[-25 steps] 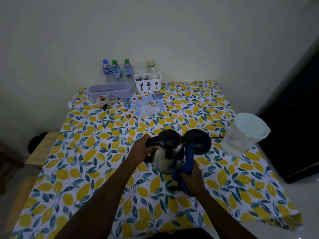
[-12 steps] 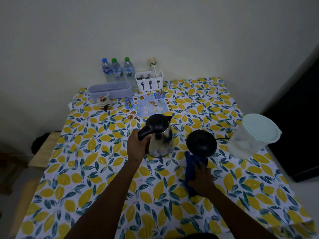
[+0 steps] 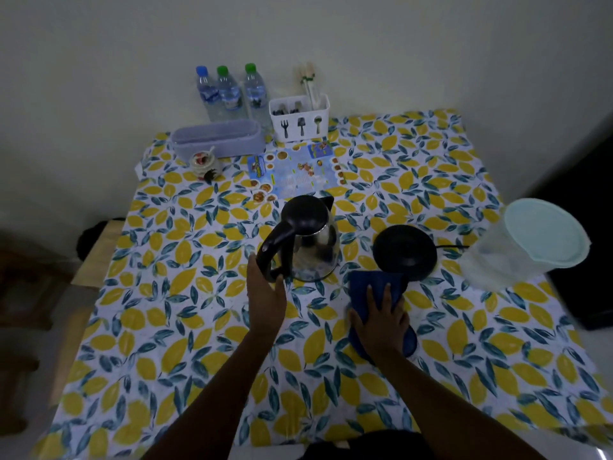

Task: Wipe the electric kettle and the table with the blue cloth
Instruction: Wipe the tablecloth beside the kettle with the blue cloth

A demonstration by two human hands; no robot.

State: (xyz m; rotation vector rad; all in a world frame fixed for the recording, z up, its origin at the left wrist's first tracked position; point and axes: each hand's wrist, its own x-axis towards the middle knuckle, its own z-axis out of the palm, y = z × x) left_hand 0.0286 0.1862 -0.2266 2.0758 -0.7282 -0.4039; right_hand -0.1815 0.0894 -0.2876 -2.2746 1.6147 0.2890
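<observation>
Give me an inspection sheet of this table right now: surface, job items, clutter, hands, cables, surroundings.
Surface: table under a lemon-print cover.
Job's things: electric kettle upright on the cover, off its base; blue cloth flat, touching the base.
Clutter: three bottles, cutlery caddy, lilac tray, small jar, leaflet, lidded jug.
Hands: left hand open by the kettle handle; right hand flat on the cloth.
Cables: cord from the base.
Surroundings: pale wall.
</observation>
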